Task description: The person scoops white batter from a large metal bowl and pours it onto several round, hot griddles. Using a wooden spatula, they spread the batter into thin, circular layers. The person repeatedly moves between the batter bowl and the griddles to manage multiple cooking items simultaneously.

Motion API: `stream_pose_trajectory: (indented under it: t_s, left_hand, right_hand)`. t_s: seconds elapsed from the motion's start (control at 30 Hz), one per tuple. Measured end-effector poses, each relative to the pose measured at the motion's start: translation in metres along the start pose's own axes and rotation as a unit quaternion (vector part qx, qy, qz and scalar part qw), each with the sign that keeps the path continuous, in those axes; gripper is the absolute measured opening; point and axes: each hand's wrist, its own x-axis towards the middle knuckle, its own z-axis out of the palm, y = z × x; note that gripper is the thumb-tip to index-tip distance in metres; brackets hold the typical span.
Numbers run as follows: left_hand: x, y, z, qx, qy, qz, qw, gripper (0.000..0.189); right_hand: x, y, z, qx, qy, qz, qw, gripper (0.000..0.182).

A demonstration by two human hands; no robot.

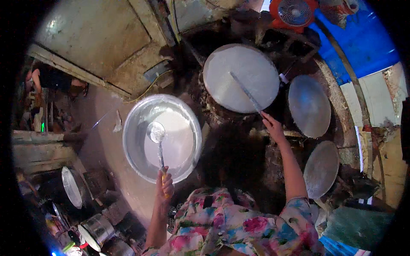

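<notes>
My left hand [164, 185] grips the yellow-orange handle of a ladle [157, 132]. The ladle's round bowl is over a large metal basin [126, 140] with white liquid [179, 144] in it; whether the bowl touches the liquid is hard to tell. In my right hand [272, 125] is the near end of a long, thin stick [245, 89]. It reaches across a round, whitish flat surface [224, 76] on a dark stove-like base, its far tip near the middle. I cannot tell whether the stick touches that surface.
Two round metal lids or pans [309, 107] [321, 169] stand at the right. An orange fan [294, 12] sits at the top, beside blue sheeting [362, 41]. Lower left are a metal pot [97, 230] and a tilted pale dish [71, 187]. Part of another person [36, 80] shows at far left.
</notes>
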Motion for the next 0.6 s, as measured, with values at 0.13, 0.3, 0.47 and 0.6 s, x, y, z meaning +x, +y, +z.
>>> stream_pose_trajectory:
  t_s: [0.13, 0.3, 0.47, 0.6]
  left_hand:
    - [-0.013, 0.026, -0.042, 0.213, 0.148, 0.035, 0.965, 0.037]
    - [-0.001, 0.063, -0.116, 0.909, 0.254, 0.205, 0.258, 0.03]
    - [-0.003, 0.108, -0.109, 0.921, 0.227, 0.137, 0.285, 0.04]
    - [0.005, 0.131, -0.114, 0.905, 0.221, 0.19, 0.309, 0.039]
  right_hand:
    - [-0.023, -0.081, 0.024, 0.139, -0.109, 0.24, 0.955, 0.044]
    - [-0.088, -0.17, 0.142, 0.165, -0.227, 0.361, 0.889, 0.045]
    - [-0.113, -0.137, 0.263, 0.101, -0.392, 0.371, 0.836, 0.045]
    - [-0.099, -0.133, 0.31, 0.035, -0.371, 0.322, 0.871, 0.044]
